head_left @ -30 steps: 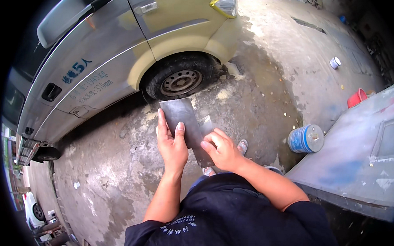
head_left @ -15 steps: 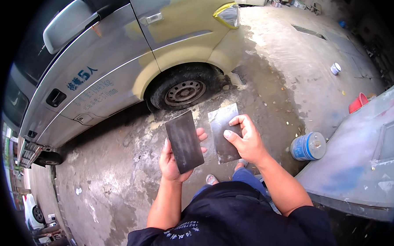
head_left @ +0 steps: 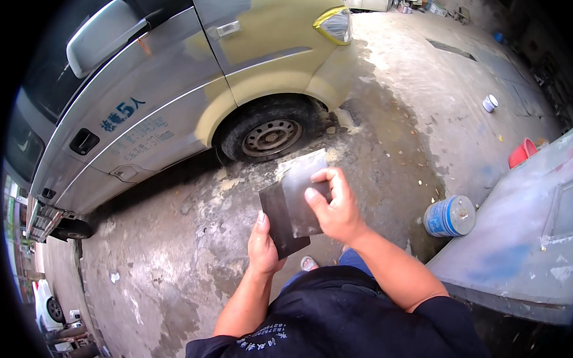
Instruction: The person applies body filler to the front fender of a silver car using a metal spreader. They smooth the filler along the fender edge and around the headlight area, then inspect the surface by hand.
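My left hand (head_left: 263, 248) grips a dark, flat rectangular plate (head_left: 273, 209) from its lower left side, thumb along the edge. Over the right part of that plate lies a grey flat spreader (head_left: 302, 189), pinched between the thumb and fingers of my right hand (head_left: 340, 208). Pale, putty-like residue coats the spreader's far edge. The two flat pieces overlap; whether they press together I cannot tell. Both are held in front of my body, just on the near side of the van's front wheel (head_left: 272, 138).
The van (head_left: 175, 91) has yellowish patches around its wheel arch and yellow tape about its headlight (head_left: 335, 25). To the right stand a blue-and-white bucket (head_left: 449, 216), a red basin (head_left: 523, 153), a small white can (head_left: 490, 103) and a paint-marked panel (head_left: 514, 234).
The spreader in my right hand has moved left and now overlaps the dark plate. My left hand has shifted slightly right with the plate. Before, the two pieces were apart.
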`<move>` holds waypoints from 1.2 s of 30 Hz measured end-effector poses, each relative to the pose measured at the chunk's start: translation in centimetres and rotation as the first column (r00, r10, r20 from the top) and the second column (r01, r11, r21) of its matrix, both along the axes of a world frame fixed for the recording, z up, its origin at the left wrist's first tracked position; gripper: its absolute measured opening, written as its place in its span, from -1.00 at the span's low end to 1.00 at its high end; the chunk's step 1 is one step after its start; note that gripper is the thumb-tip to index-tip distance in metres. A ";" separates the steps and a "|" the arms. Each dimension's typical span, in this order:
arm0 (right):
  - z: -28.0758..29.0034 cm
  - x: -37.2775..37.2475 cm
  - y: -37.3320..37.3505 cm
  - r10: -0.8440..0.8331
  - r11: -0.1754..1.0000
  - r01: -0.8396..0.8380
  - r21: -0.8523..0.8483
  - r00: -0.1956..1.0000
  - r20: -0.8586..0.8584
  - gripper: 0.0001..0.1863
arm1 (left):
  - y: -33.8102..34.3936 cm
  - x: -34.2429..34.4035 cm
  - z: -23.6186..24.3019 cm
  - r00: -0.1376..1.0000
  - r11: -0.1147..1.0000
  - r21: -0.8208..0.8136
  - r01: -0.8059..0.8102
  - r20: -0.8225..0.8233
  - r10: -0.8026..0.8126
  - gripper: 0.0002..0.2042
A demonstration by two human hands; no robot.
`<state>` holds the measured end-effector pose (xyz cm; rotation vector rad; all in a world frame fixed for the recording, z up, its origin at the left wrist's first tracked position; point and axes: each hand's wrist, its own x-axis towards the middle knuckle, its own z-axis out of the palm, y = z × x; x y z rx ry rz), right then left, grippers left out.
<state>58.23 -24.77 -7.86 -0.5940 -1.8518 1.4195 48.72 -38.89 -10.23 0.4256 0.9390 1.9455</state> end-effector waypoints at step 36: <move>-0.9 3.5 3.0 0.410 0.875 -0.457 0.158 0.875 0.256 -0.78 | -3.1 -2.5 1.3 0.896 0.867 -0.414 0.279 -0.213 -0.390 -0.72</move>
